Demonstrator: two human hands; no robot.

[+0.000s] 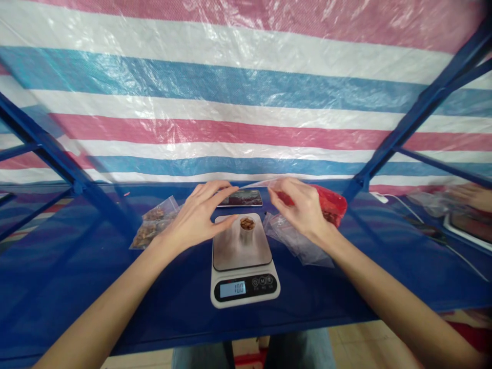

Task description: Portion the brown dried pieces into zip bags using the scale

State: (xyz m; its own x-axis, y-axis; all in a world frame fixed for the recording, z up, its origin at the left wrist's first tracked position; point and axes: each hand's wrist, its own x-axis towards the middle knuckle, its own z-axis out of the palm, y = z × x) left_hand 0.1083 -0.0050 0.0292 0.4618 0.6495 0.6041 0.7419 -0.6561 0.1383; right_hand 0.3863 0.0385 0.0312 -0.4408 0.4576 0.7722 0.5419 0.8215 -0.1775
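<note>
My left hand [200, 212] hovers open over the back corner of a digital kitchen scale [242, 261], its fingers spread and touching nothing I can make out. On the steel platform stands a small cup [247, 230] filled with brown nut pieces. My right hand [298, 207] pinches the clear top edge of a red plastic bag [330, 205], which hangs behind the fingers. A smartphone [240, 198] lies flat just beyond the scale, between my hands. The scale's lit display [232, 289] shows digits, though its decimal point is hard to make out.
Small clear bags of nuts [155, 224] lie left of the scale, and a crumpled clear bag [295, 241] lies to its right. All this rests on a blue table [115, 292] within a blue metal frame [426, 102], backed by striped tarpaulin. Another person's hand [469, 196] shows at far right.
</note>
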